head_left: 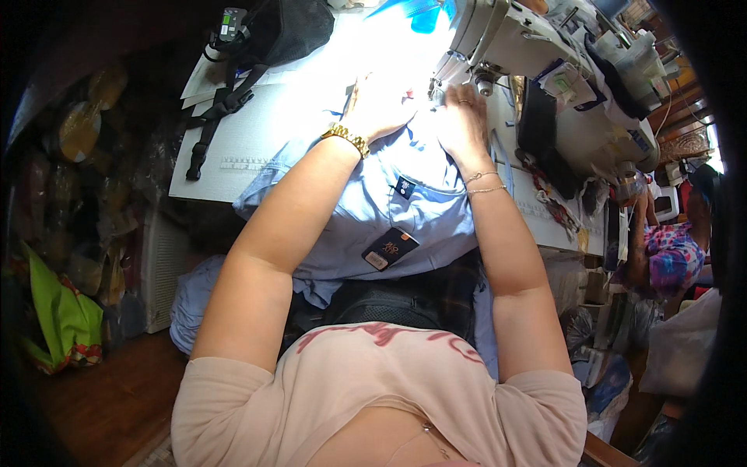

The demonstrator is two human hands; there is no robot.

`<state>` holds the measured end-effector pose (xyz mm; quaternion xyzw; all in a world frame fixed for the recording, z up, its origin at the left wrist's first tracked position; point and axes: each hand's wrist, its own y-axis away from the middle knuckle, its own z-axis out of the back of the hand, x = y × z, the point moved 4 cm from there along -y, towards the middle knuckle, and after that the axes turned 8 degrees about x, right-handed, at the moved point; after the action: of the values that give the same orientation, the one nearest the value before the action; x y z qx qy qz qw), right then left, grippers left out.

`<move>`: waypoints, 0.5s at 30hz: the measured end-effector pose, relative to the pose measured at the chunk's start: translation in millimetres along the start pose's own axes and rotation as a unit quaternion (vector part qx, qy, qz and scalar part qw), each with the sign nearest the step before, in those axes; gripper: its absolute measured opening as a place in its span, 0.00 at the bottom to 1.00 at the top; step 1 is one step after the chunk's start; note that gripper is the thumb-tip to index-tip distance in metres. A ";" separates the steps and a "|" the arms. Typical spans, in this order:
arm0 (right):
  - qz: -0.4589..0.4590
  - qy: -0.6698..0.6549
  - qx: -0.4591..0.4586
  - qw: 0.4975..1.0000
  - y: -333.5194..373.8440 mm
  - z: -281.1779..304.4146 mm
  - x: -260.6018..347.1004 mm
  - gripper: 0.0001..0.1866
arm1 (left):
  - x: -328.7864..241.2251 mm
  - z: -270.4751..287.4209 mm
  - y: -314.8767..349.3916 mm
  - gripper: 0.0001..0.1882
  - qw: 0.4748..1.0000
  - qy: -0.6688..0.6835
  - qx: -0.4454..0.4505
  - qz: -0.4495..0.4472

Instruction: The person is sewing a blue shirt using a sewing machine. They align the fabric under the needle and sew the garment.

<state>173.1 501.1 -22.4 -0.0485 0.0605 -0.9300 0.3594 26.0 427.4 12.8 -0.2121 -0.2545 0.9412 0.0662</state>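
A light blue shirt [350, 226] lies over the table edge and my lap, reaching under the needle area of a white sewing machine [510, 31]. A dark paper hang tag [391, 248] and a small dark neck label [405, 187] show on it. My left hand [380, 115], below a gold watch, rests on the cloth left of the presser foot [437, 87]. Its fingers look spread, though glare washes out part of them. Flat on the cloth right of the foot is my right hand [464, 121], fingers stretched forward. Glare hides the cloth edge near the needle.
A black bag with a buckled strap [204, 144] lies on the table's left. Bright blue items [424, 17] sit at the back. A green bag [66, 315] is at the lower left. Plastic bags [685, 342] and another person in a patterned top [673, 253] are at right.
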 end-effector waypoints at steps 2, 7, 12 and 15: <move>0.029 -0.022 -0.009 0.999 -2.9 1.2 5.7 0.26 | 2.9 0.5 1.1 0.10 0.998 -0.016 -0.047 -0.040; -0.061 0.073 -0.041 0.995 -1.6 -1.4 -1.3 0.24 | 4.6 -4.4 -0.2 0.08 0.999 0.013 0.034 0.013; 0.081 -0.150 -0.118 0.978 0.2 5.7 -1.8 0.20 | 4.5 -5.6 1.8 0.09 0.999 -0.012 0.039 -0.032; 0.077 -0.147 -0.086 0.982 3.1 2.8 -4.0 0.15 | -1.7 -10.7 5.0 0.09 0.996 -0.041 0.054 -0.056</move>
<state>178.4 501.3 -20.3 -0.2104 0.0908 -0.8735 0.4296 32.1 427.5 2.5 -0.1554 -0.2168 0.9563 0.1196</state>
